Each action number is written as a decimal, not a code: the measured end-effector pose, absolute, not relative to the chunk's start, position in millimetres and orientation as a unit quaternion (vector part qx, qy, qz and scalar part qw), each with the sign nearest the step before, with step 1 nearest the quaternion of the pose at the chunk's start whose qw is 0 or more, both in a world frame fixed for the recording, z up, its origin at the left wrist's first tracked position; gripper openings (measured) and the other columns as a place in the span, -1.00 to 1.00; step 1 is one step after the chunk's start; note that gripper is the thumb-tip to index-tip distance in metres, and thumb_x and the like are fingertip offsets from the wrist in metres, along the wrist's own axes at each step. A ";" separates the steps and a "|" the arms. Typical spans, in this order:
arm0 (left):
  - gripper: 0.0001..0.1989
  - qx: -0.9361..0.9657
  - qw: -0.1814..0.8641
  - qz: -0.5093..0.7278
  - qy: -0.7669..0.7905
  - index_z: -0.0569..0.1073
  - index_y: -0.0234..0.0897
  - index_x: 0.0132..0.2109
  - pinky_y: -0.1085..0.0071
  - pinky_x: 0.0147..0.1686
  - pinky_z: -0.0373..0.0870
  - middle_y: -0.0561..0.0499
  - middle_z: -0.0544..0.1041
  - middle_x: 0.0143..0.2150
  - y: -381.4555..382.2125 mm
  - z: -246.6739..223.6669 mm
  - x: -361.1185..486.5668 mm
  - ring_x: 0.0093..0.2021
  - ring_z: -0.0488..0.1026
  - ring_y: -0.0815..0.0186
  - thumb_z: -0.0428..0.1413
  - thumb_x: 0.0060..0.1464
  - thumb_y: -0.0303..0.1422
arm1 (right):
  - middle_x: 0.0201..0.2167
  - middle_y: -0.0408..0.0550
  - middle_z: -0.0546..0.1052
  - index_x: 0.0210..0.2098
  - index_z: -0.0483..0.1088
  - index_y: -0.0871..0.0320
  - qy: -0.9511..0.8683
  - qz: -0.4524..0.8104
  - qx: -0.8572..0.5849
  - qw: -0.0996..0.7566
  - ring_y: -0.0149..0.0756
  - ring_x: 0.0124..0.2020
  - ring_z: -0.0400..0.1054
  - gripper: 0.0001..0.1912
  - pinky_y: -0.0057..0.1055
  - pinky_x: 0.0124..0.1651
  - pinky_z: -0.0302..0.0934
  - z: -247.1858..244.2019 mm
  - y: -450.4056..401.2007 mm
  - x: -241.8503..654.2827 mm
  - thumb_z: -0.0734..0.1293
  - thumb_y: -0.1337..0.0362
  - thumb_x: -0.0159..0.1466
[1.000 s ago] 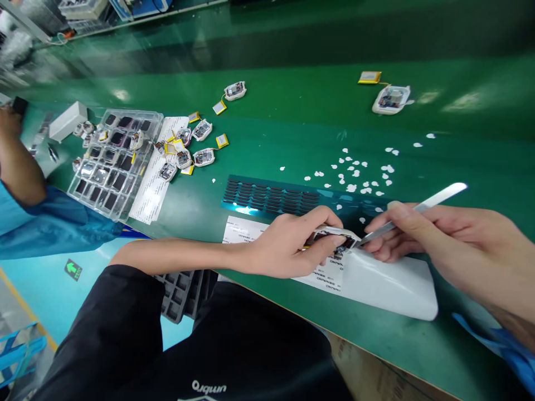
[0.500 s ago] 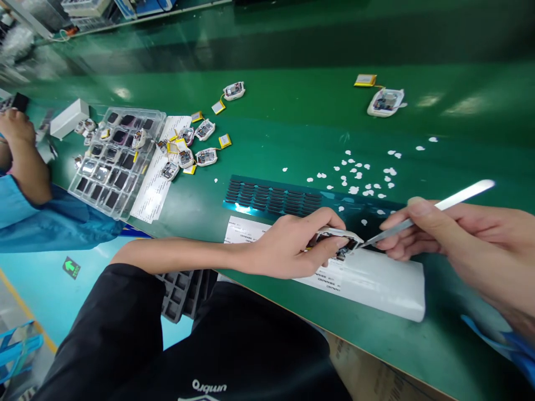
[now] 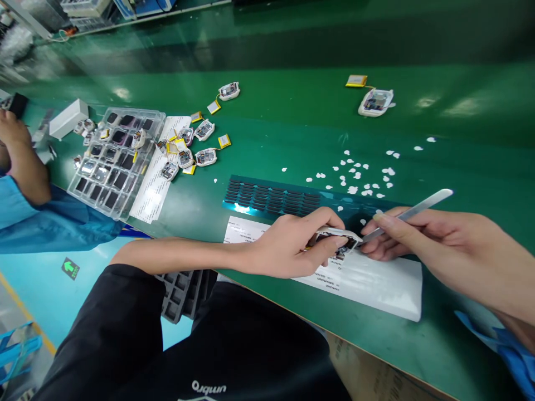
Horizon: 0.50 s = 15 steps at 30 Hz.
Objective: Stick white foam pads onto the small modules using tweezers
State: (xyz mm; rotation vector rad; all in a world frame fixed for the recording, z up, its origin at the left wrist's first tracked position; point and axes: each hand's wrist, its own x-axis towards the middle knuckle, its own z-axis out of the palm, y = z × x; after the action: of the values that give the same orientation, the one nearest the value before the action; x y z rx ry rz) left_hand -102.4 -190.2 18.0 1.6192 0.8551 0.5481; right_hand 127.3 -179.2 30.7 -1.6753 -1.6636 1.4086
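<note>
My left hand is closed around a small white device housing, tilted on edge, its open side showing dark electronic parts. My fingers cover much of it. In my right hand is a pair of slim metal tweezers, pinched between thumb and fingers. Their narrow tip meets the right end of the housing; whether it grips anything there is too small to tell. Under both hands lies a white printed sheet. Just beyond my left hand is a blue film sheet bearing rows of black strips.
White round stickers lie scattered beyond my hands. An open device wired to a yellow-edged battery sits farther back. More open devices cluster left, beside a clear compartment tray. A co-worker's arm rests at far left.
My right hand and the tweezers have moved left, closer to the housing. My left hand stays nearly still. Two open devices at the back have shifted left across the green surface.
</note>
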 end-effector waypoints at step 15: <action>-0.80 0.684 0.581 0.217 0.383 0.32 -0.22 -0.04 0.52 -0.51 0.32 0.11 0.55 -0.45 -190.1 17.5 -101.8 -0.50 0.50 0.42 0.03 0.36 -0.19 | -0.48 0.13 0.60 -0.63 0.56 0.02 -0.553 0.513 -0.623 0.207 -0.15 -0.46 0.54 -0.28 -0.31 -0.42 0.54 29.9 -176.8 131.9 0.40 -0.54 -0.07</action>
State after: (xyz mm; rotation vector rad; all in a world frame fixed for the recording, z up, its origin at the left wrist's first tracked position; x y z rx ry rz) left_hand -101.8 -190.1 17.5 1.5988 0.8937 0.5072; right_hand 131.9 -176.8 29.9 -1.7348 -1.5410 1.4287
